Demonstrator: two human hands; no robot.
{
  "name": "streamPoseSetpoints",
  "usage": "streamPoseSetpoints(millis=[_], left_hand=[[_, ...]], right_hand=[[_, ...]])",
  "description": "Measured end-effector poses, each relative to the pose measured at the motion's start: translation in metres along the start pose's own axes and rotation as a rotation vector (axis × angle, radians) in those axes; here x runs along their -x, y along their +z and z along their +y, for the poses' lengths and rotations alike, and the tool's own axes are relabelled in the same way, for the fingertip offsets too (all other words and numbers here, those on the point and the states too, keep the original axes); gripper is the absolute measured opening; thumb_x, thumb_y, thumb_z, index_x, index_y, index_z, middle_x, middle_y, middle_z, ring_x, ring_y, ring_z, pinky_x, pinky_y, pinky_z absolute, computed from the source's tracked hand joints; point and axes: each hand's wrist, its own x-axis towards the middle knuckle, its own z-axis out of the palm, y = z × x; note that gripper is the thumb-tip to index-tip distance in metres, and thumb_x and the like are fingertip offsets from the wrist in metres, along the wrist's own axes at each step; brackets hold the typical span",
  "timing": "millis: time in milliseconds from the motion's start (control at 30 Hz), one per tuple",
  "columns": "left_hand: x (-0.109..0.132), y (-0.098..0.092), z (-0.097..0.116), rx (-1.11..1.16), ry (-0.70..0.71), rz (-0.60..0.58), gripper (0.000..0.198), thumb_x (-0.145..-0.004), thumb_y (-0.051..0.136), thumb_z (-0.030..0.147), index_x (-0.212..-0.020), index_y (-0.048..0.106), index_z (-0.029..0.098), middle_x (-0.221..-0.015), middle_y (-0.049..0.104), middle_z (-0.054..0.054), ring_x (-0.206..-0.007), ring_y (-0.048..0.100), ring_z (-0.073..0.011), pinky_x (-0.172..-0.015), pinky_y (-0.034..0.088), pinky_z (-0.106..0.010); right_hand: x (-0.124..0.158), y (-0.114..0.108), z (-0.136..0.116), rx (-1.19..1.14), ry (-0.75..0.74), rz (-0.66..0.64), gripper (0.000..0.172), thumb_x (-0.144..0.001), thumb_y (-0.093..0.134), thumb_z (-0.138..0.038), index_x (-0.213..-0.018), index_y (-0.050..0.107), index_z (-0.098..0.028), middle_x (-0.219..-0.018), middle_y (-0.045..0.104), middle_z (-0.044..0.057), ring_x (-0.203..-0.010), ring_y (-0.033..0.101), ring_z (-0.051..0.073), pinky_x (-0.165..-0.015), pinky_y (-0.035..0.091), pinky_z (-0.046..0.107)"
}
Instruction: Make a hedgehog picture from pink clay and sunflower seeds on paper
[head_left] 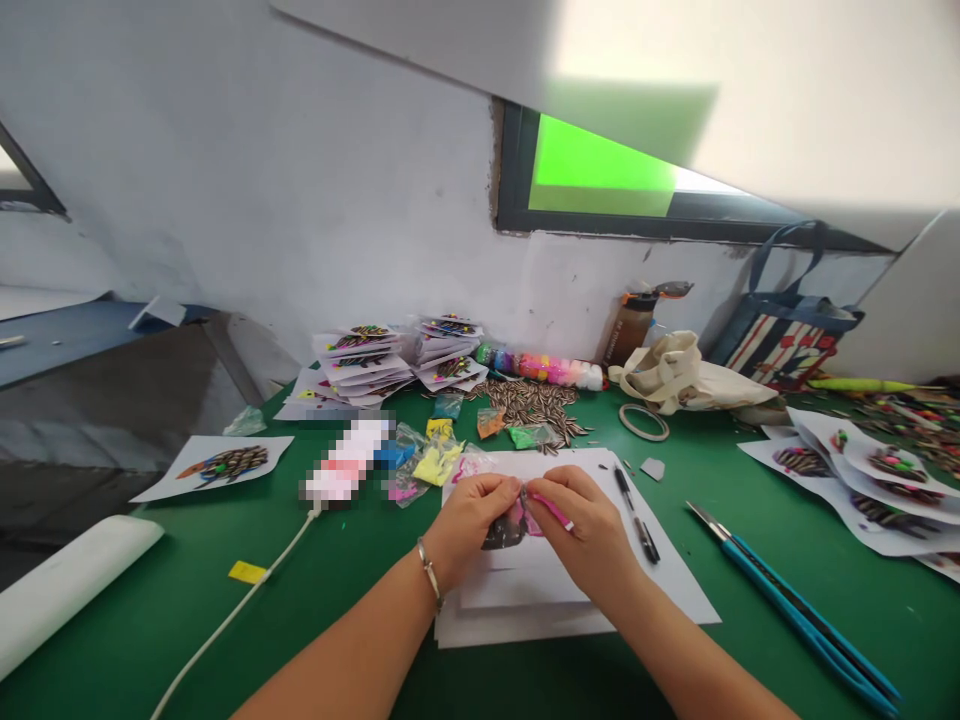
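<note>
In the head view, both my hands meet over a stack of white paper (525, 620). My left hand (472, 515) is closed in a pinch, thumb and fingers on the edge of a small clear plastic bag (506, 533) with something pink in it. My right hand (585, 525) pinches the same bag from the other side. A narrow pink strip (555, 513) sticks out along my right fingers; whether it is clay or a tool I cannot make out. A black pen (637, 515) lies on the paper, right of my right hand.
Beyond the paper lie small bags of coloured clay (437, 463) and a heap of striped seeds (536, 410). Stacked seed-picture cards (367, 365) stand behind. Blue-handled tweezers (795, 600) and a tape roll (643, 422) lie right; a white cable (240, 610) crosses the left.
</note>
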Motion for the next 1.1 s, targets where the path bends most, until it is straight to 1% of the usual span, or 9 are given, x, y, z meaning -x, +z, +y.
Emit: streamPoseSetpoints(millis=[167, 333, 433, 533, 633, 733, 867, 1100], left_hand=[[0.0012, 0.0014, 0.0023, 0.027, -0.011, -0.007, 0.044, -0.078, 0.059, 0.052, -0.056, 0.048, 0.016, -0.053, 0.046, 0.003, -0.049, 0.038, -0.0075, -0.050, 0.028, -0.023], [0.0033, 0.0057, 0.0048, -0.025, -0.024, -0.002, 0.045, -0.076, 0.060, 0.054, -0.055, 0.045, 0.016, -0.053, 0.042, 0.004, -0.050, 0.034, -0.0073, -0.049, 0.025, -0.023], [0.0027, 0.0069, 0.0024, -0.050, -0.036, 0.021, 0.046, -0.075, 0.061, 0.054, -0.055, 0.045, 0.016, -0.054, 0.040, 0.004, -0.051, 0.033, -0.0074, -0.050, 0.025, -0.023], [0.0013, 0.0061, -0.0015, -0.001, -0.058, 0.061, 0.047, -0.074, 0.061, 0.056, -0.056, 0.045, 0.016, -0.053, 0.039, 0.005, -0.051, 0.034, -0.0076, -0.051, 0.025, -0.023], [-0.0001, 0.0033, -0.0035, 0.028, -0.058, 0.026, 0.049, -0.074, 0.059, 0.059, -0.056, 0.046, 0.016, -0.054, 0.040, 0.004, -0.051, 0.035, -0.0080, -0.051, 0.026, -0.024], [-0.0006, 0.0011, -0.0021, 0.009, -0.052, -0.013, 0.048, -0.071, 0.063, 0.059, -0.058, 0.051, 0.015, -0.056, 0.044, 0.003, -0.052, 0.037, -0.0082, -0.051, 0.026, -0.024], [-0.0001, 0.0013, 0.0010, -0.009, -0.056, -0.017, 0.047, -0.071, 0.063, 0.059, -0.062, 0.057, 0.013, -0.057, 0.046, 0.002, -0.053, 0.037, -0.0083, -0.051, 0.027, -0.024], [0.0004, 0.0030, 0.0006, -0.050, -0.059, -0.018, 0.049, -0.073, 0.060, 0.059, -0.062, 0.057, 0.012, -0.056, 0.044, 0.003, -0.052, 0.035, -0.0081, -0.050, 0.025, -0.024]], right_hand=[[0.0003, 0.0042, 0.0012, 0.009, -0.006, 0.032, 0.015, -0.086, 0.054, -0.015, -0.093, 0.067, -0.019, -0.088, 0.057, 0.007, -0.081, 0.054, 0.018, -0.070, 0.048, 0.032], [-0.0010, 0.0030, 0.0020, 0.095, -0.098, -0.025, 0.014, -0.085, 0.054, -0.012, -0.090, 0.066, -0.018, -0.083, 0.058, 0.007, -0.081, 0.051, 0.020, -0.072, 0.045, 0.035], [-0.0019, 0.0035, 0.0023, 0.096, -0.083, -0.019, 0.014, -0.084, 0.053, -0.011, -0.088, 0.065, -0.018, -0.081, 0.058, 0.007, -0.079, 0.051, 0.020, -0.070, 0.045, 0.035], [-0.0027, 0.0043, 0.0032, 0.059, -0.043, -0.014, 0.013, -0.083, 0.054, -0.012, -0.085, 0.065, -0.018, -0.080, 0.058, 0.006, -0.078, 0.051, 0.019, -0.069, 0.045, 0.034], [-0.0031, 0.0038, 0.0046, 0.026, -0.020, -0.036, 0.013, -0.083, 0.054, -0.012, -0.085, 0.066, -0.018, -0.081, 0.058, 0.006, -0.079, 0.052, 0.019, -0.069, 0.045, 0.033], [-0.0031, 0.0024, 0.0058, 0.007, -0.013, -0.056, 0.014, -0.086, 0.053, -0.015, -0.087, 0.066, -0.018, -0.083, 0.059, 0.007, -0.080, 0.052, 0.019, -0.070, 0.045, 0.034], [-0.0032, 0.0004, 0.0059, 0.011, -0.008, -0.084, 0.015, -0.089, 0.051, -0.017, -0.088, 0.066, -0.018, -0.084, 0.059, 0.007, -0.081, 0.052, 0.019, -0.070, 0.045, 0.034], [-0.0027, -0.0026, 0.0062, 0.068, -0.065, -0.102, 0.015, -0.089, 0.049, -0.016, -0.087, 0.064, -0.017, -0.083, 0.058, 0.008, -0.080, 0.052, 0.019, -0.071, 0.044, 0.035]])
